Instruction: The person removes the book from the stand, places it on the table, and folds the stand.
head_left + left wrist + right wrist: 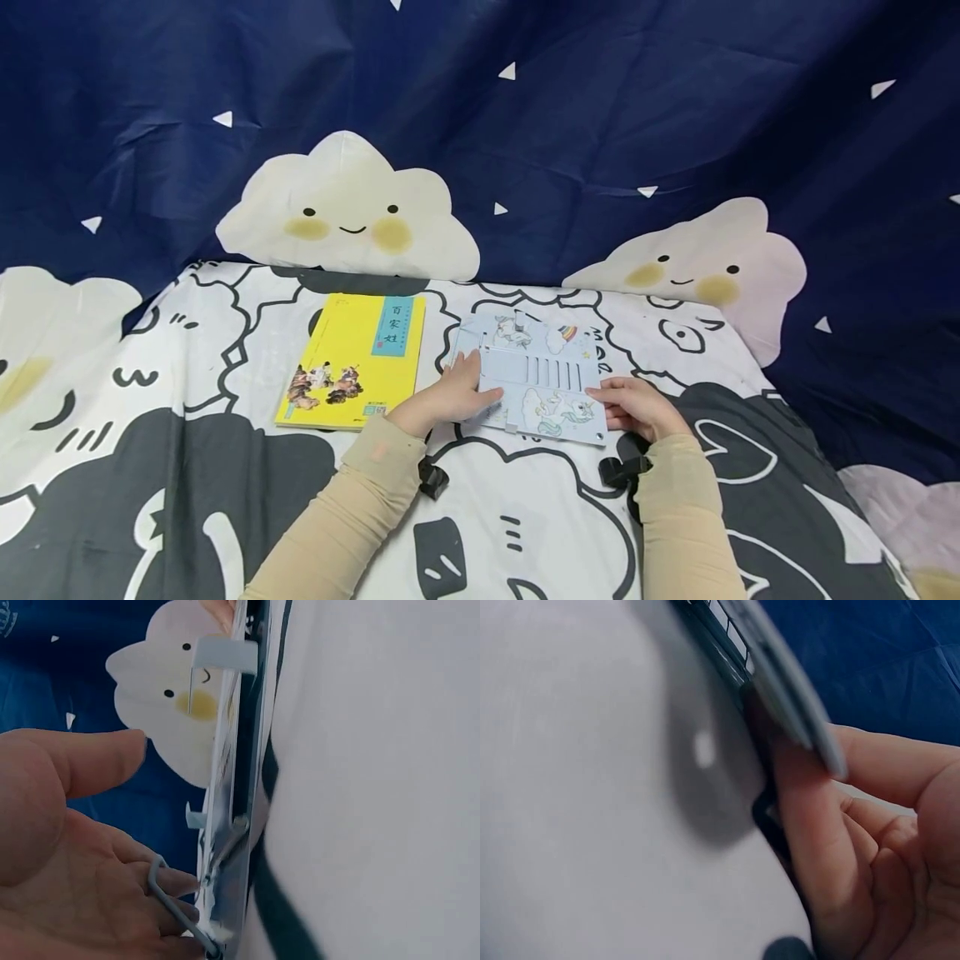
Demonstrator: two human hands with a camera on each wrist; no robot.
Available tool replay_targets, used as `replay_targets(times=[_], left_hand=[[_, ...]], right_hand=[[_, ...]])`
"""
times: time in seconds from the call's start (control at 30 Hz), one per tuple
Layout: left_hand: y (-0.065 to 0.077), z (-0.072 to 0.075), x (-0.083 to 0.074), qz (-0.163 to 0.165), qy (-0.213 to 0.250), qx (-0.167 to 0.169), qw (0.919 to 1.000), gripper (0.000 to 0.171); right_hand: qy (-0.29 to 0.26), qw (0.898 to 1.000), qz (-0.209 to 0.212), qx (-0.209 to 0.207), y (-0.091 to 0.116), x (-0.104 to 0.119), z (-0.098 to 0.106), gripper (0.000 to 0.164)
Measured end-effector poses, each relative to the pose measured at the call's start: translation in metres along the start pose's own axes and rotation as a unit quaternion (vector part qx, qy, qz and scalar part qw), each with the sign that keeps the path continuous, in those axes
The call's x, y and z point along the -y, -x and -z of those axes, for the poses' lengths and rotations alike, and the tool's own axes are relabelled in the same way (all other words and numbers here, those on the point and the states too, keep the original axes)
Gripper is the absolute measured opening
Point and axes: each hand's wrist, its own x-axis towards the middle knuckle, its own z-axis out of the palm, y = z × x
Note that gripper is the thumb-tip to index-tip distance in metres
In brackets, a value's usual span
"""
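Note:
A light blue book stand point(517, 367) printed with unicorns and a rainbow lies on the patterned cloth, its slotted middle panel facing up. At its right edge my right hand point(637, 404) pinches the plate between thumb and fingers; the right wrist view shows the thumb point(885, 761) on one face and a finger point(817, 832) on the other. Over the left part is my left hand point(457, 390), thumb held away from the fingers. In the left wrist view its fingertips are by a bent wire piece point(176, 904) at the stand's edge, near a small page clip point(225, 654).
A yellow book point(360, 367) with a blue title strip lies flat to the left of the stand. Black-and-white cartoon cloth point(517, 508) covers the surface. Behind hangs a dark blue curtain point(600, 125) with cloud prints. Both wrists carry black camera mounts.

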Motion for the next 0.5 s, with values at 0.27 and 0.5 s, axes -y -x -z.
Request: replay_targets(times=[0.27, 0.5], left_hand=[[0.0007, -0.0033, -0.0009, -0.01, -0.117, 0.037, 0.9923, 0.077], [0.0019, -0.0025, -0.0005, -0.017, -0.137, 0.05, 0.9892, 0.079]], right_hand=[[0.005, 1.0, 0.002, 0.003, 0.0002, 0.0005, 0.0001, 0.026], [0.005, 1.0, 0.003, 0.004, 0.0012, 0.0005, 0.0008, 0.026]])
